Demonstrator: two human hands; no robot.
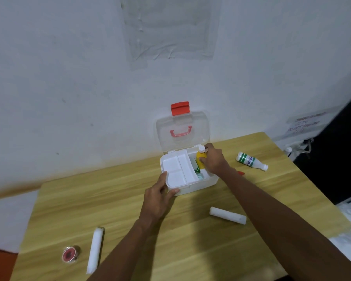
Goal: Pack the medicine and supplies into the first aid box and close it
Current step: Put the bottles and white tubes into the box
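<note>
Yellow bottle (200,160) sits upright in the box (193,186) at 12 o'clock, pinched by the right grip (212,159). Left grip (160,191) clamps the box's 7 o'clock corner. Best lowered straight beside the tray (178,169). Rolls (227,215) wait on the counter (130,199).

wall notice (304,123) blurred, red item (241,173) half hidden

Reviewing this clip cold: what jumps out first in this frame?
The open first aid box at the table's far middle, its clear lid with a red latch standing upright against the wall. The right hand holds a yellow bottle in the box's right compartment while the left hand grips the near-left corner. Still loose on the wooden table: two white rolls, a red tape reel and a white bottle.
</note>
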